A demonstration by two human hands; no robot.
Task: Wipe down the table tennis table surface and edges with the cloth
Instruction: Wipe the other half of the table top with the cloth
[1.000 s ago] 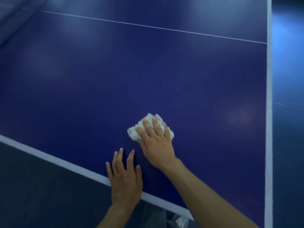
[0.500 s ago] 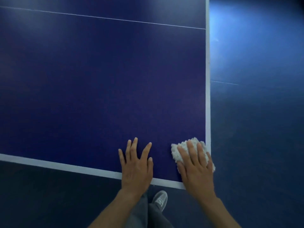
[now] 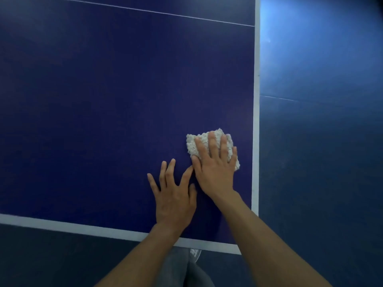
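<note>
Cloth under the right hand, near the table's right edge

The right hand (image 3: 215, 172) presses flat, fingers straight, on a crumpled white terry cloth (image 3: 202, 141) lying on the dark blue table tennis table (image 3: 103, 110) (beside the white sideline); the left hand (image 3: 174, 201) rests flat alongside, holding nothing.

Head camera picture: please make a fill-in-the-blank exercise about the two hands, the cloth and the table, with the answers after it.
1. The right hand presses a white cloth onto the table, whose surface is ____ in colour.
2. The left hand rests flat on the table and holds ____.
3. The white line nearest the cloth runs along the table's ____ side.

Missing words: blue; nothing; right.
</note>
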